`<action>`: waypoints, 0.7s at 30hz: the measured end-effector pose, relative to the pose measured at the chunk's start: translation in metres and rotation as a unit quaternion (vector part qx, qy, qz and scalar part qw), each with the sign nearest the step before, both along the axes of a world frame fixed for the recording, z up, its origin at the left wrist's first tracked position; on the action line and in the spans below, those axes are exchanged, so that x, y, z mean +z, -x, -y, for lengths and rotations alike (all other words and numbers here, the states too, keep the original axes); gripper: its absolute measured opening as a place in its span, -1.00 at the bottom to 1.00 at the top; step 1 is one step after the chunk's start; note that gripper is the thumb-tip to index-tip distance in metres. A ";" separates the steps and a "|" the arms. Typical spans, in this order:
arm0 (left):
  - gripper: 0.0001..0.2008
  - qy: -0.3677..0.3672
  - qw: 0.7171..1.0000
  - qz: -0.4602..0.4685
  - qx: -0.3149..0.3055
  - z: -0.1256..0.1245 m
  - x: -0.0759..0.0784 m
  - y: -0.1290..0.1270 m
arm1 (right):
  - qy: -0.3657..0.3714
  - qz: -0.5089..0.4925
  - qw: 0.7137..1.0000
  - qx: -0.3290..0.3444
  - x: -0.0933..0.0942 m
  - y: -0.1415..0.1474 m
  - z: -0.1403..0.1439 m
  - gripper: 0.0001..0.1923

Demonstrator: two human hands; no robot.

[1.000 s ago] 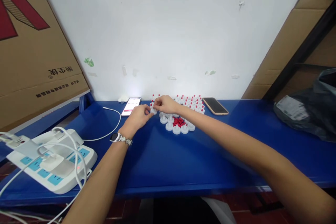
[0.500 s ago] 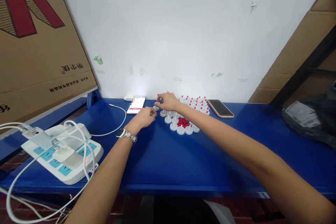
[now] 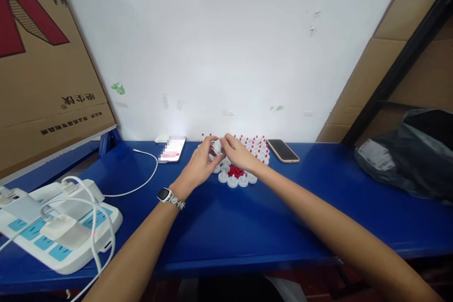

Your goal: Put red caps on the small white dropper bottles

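Surface: blue painted workbench (image 3: 226, 226) against a white wall, cardboard sheets leaning at both sides.
Left hand (image 3: 200, 167): fingers pinched together on a small white plastic piece (image 3: 216, 147), raised just above the bench.
Right hand (image 3: 238, 152): fingertips closed on the same piece from the other side.
Nearby parts: flat white round caps (image 3: 232, 181) ringing a heap of tiny red plugs (image 3: 235, 171); finished white-and-red pieces (image 3: 256, 145) stand behind.
Doing it well: probably grip lightly, keep the piece square, work clear of the loose heap.
Also there: lit smartphone (image 3: 172, 149), dark smartphone (image 3: 282, 150), white power strip (image 3: 53, 226).

Workshop: blue bench (image 3: 226, 226), cardboard boxes (image 3: 42, 71)
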State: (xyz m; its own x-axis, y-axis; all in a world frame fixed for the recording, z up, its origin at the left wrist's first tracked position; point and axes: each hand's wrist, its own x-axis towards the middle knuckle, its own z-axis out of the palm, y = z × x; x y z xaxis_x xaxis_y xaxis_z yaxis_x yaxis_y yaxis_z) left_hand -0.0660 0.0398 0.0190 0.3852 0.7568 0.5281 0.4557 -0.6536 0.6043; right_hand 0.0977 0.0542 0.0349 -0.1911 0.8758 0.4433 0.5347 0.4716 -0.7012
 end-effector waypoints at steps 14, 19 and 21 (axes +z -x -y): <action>-0.65 0.059 0.992 0.100 -0.058 0.014 -0.007 -0.035 | 0.007 -0.108 0.993 -0.055 -0.021 -0.025 0.030 -0.47; -0.47 0.221 0.947 0.223 -0.070 0.004 -0.013 -0.042 | -0.026 -0.108 0.991 -0.072 -0.012 -0.027 0.036 -0.50; -0.40 0.246 0.937 0.243 -0.062 -0.001 -0.012 -0.035 | -0.029 -0.109 0.990 -0.089 -0.010 -0.033 0.035 -0.51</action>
